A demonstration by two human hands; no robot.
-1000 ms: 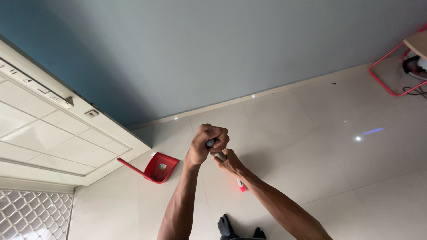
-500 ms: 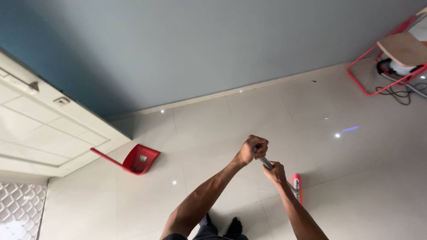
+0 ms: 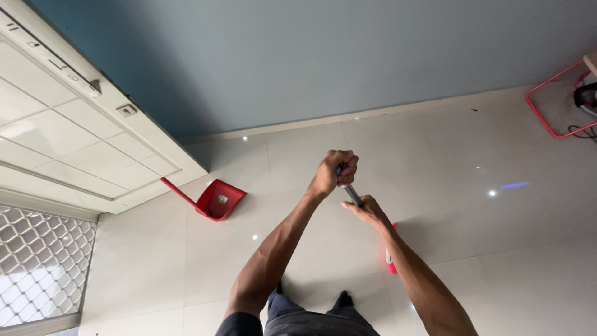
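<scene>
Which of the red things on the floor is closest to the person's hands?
The red broom head, just below the right hand on the handle both hands grip. The red dustpan and red frame lie farther off.

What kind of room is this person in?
Probably a room in a home: a glossy tiled floor, a white door, a red dustpan by it, and both hands on a broom handle.

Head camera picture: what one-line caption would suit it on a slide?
Both hands, left hand above right hand, grasp a broom handle over a glossy tiled floor, a red dustpan nearby.
</scene>
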